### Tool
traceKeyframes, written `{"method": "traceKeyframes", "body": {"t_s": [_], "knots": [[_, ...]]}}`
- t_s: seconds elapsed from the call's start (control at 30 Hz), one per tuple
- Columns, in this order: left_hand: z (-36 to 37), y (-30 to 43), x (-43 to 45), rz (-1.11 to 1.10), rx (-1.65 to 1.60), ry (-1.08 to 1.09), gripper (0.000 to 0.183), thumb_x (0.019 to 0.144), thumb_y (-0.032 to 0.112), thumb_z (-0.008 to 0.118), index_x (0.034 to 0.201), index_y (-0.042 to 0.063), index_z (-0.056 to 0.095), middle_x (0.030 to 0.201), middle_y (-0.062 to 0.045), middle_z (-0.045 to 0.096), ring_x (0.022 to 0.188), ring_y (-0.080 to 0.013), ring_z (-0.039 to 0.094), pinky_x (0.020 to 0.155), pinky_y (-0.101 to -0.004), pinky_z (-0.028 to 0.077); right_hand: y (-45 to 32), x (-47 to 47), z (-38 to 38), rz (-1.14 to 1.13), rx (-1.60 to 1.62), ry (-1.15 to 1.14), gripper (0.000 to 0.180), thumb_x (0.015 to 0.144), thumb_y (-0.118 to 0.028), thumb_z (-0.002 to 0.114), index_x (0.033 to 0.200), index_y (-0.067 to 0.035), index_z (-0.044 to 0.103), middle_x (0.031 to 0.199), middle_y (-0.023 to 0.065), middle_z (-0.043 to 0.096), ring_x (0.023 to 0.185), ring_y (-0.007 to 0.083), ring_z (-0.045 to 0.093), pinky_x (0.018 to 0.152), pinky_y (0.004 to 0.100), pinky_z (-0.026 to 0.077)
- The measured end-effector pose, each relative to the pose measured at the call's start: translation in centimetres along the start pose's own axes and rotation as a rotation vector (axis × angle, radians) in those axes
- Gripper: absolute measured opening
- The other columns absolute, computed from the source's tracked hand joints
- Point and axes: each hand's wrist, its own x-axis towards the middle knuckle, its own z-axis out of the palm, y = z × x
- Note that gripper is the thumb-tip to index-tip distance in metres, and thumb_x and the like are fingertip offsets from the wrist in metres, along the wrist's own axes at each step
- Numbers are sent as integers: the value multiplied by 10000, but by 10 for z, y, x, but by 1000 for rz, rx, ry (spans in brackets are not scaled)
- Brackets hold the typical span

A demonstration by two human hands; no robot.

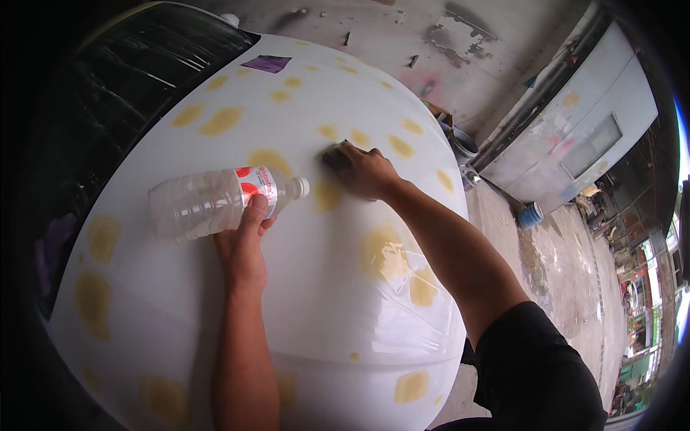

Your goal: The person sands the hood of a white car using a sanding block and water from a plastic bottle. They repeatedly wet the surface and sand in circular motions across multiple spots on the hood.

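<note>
My left hand (245,237) grips a clear plastic water bottle (199,202) around its label. The bottle lies almost level above a white car hood (318,280), its white cap on and turned to the right. Further out, my right hand (369,169) presses a dark, thin pad or sheet (337,155) onto the hood; whether it is sandpaper I cannot tell. Yellowish patches (221,121) of filler or primer dot the white paint. Wet-looking reflections (399,258) show on the hood's right part.
A purple sheet (268,63) lies on the hood near the dark windshield (156,64). Beyond the hood stand a bucket (463,145) and a blue can (530,215) on the concrete floor (560,269). A paint-stained white door panel (582,129) is at the right.
</note>
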Motion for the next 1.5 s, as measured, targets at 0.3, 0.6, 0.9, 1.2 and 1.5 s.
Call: {"method": "traceKeyframes", "body": {"t_s": [0.3,0.6,0.9,1.2,1.5], "knots": [[-2,-1,3,-10,-5,4,710,895,418,779,1432,61,482,1348,-97,564,1192,-214,575,923,-389,517,11,-33,8,-25,76,-21,747,886,-393,692,1528,-177,378,1369,132,614,1161,427,578,982,510,496],[-1,2,1,5,18,-47,648,933,390,743,1440,84,479,1358,-55,564,1194,-174,561,947,-357,479,18,-53,15,-109,38,79,708,893,-366,667,1507,-171,375,1501,132,509,1114,442,603,957,552,504],[-2,3,1,-1,42,-57,701,899,417,771,1444,94,472,1370,-60,553,1213,-176,548,948,-369,474,29,-1,9,128,45,83,641,908,-325,630,1486,-177,396,1191,195,692,1113,453,609,930,549,510],[1,2,2,10,34,-21,736,854,423,806,1415,72,483,1370,-98,532,1229,-245,552,942,-431,509,40,-26,9,56,2,15,783,853,-314,720,1534,-163,364,1363,173,613,1120,436,610,962,537,520],[0,2,2,7,44,-46,646,915,392,754,1426,94,493,1368,-59,565,1220,-182,558,963,-374,467,47,-67,5,-250,-8,92,681,894,-249,716,1500,-121,433,1411,155,589,1171,419,602,1038,492,493]]}}
